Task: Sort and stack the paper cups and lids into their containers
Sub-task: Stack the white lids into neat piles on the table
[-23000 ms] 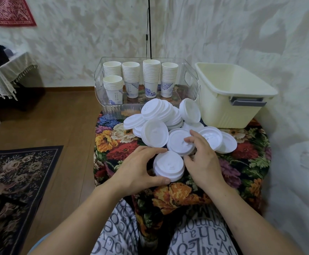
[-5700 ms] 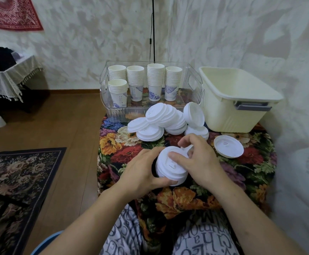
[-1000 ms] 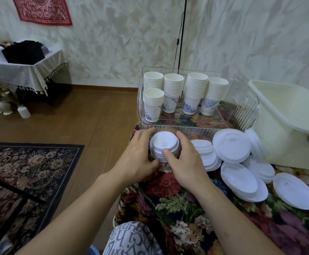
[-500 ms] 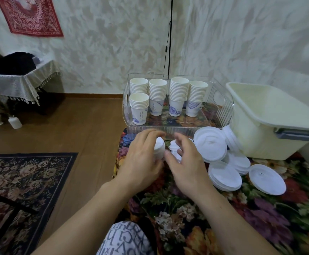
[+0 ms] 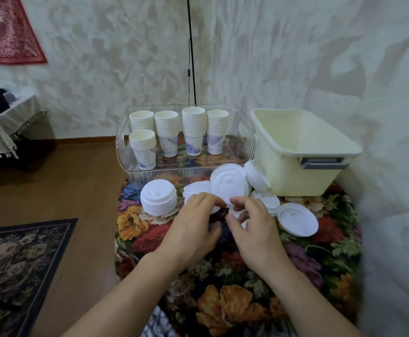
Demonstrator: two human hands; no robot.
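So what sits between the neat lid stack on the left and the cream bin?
In the head view, loose white lids lie piled between the lid stack and the cream bin, one propped up on edge.

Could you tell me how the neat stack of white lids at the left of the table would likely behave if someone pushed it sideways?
The stack of white lids looks like thin nested plastic, so probably light. It stands on the floral tablecloth, which may grip its base, so a high push could shear or tip it rather than slide it. Gripping low around the whole stack seems safer.
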